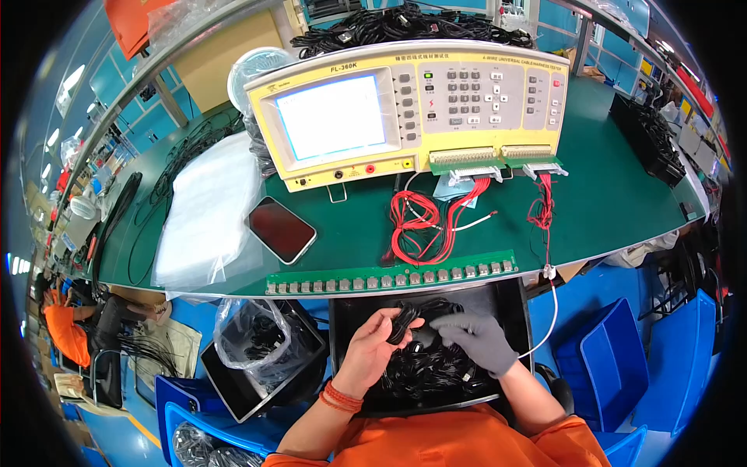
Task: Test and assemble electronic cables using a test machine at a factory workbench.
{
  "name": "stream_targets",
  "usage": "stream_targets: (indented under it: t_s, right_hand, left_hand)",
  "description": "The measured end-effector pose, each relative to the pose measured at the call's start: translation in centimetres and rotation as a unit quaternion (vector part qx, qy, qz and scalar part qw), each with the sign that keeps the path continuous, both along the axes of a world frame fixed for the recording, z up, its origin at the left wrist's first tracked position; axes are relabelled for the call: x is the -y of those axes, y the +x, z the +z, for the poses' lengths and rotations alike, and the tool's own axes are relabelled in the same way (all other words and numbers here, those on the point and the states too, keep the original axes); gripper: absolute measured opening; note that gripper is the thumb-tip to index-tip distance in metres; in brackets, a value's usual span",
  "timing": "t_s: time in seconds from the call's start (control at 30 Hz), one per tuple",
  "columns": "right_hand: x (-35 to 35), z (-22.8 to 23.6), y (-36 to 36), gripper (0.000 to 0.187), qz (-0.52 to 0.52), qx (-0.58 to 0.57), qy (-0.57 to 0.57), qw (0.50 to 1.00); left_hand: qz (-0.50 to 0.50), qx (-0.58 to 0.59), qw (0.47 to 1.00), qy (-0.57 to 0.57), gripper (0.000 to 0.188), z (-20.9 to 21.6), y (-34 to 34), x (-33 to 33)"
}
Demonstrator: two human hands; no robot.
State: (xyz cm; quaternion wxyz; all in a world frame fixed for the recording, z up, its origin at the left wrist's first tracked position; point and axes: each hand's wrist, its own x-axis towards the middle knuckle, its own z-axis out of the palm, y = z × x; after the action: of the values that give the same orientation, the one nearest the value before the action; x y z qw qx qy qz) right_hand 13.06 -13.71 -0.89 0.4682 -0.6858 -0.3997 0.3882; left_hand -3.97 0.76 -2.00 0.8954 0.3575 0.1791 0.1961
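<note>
Black cable coil [402,324] sits pinched by the left hand [370,347]; whether the right hand [481,344] grips is unclear; gentle handling should prevent tangles.

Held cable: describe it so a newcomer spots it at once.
Between the green table and the orange shirt sits a black bin. Over its cable heap, the bare left hand holds the black cable. Unlike the heap, it is in the fingers.

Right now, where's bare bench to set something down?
Green benchtop: right of cable tester, short of black bin; smaller gap between smartphone and red wire bundle. Crowded: left end, plastic sheeting and black cables; lower tray, piled with cable coils.
</note>
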Motion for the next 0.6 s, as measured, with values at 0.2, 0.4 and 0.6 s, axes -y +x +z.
stream_targets:
  t_s: [0.2,0.4,0.6]
  right_hand:
    - [-2.9,0.3,-1.8,0.019,0.008,-0.070,0.068,0.995]
    - [-3.3,-2.3,-4.0,0.019,-0.106,-0.064,0.117,0.985]
    - [-3.0,-1.7,-4.7,0.025,-0.064,0.326,0.199,0.922]
  left_hand:
    - [0.002,-0.132,0.959,0.250,0.033,-0.2,-0.7,1.2]
    - [0.109,-0.028,0.994,-0.015,0.028,-2.4,-0.4,1.8]
    - [0.048,-0.051,0.998,0.001,0.037,-1.7,-0.1,1.9]
